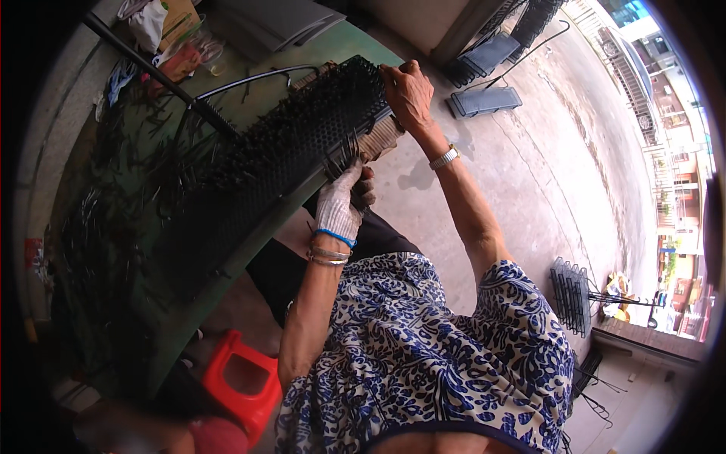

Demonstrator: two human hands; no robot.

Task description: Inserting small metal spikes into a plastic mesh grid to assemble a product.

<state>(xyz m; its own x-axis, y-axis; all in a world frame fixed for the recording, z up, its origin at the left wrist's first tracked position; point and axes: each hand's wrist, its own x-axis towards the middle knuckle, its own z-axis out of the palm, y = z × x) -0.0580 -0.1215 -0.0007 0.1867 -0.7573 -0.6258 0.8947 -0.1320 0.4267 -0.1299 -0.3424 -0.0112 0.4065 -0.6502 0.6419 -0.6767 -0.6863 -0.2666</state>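
Black prongs (351, 148) being pinched by gloved left hand (342, 193) beside perforated panel (321, 127).
Right hand (411, 92) being curled at panel's end, pinch unclear; prongs risk being spilled by slack grip.

Over at seven o'clock I saw a red plastic stool (261, 406). Toward eleven lay flat grey sheets (276, 23), with a clear plastic bag (209, 51) and a cardboard box (178, 21) near them, around ten-thirty. Dark wire racks (571, 295) stood on the concrete floor (544, 181) near four; a car (631, 66) stood outside at two.
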